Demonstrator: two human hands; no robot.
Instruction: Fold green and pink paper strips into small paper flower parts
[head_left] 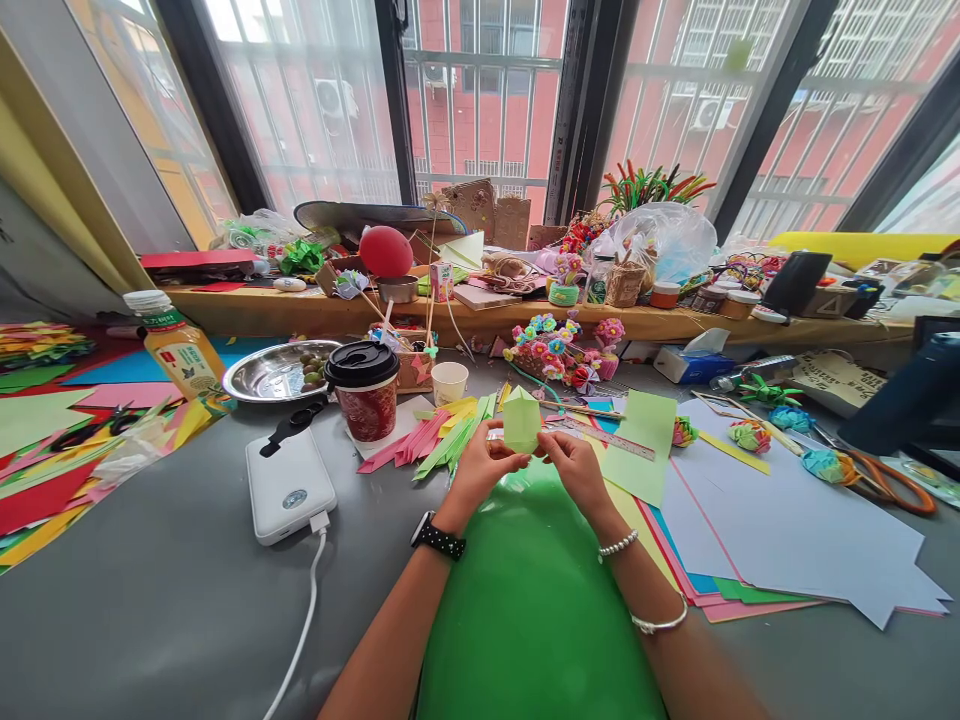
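A small folded piece of light green paper is held up between both hands, its top edge coming to a point. My left hand grips its left side and lower edge, thumb in front. On the lower right corner, my right hand pinches it with thumb and fingertips. Beneath the hands lies a glossy green surface, its kind unclear. Strips of folded green paper and pink paper lie left of the hands. To the right is a flat light green sheet with a ruler beside it.
A lidded coffee cup, a paper cup, a metal bowl and a juice bottle stand at left. A white power bank trails a cable. White sheets and orange-handled scissors lie right.
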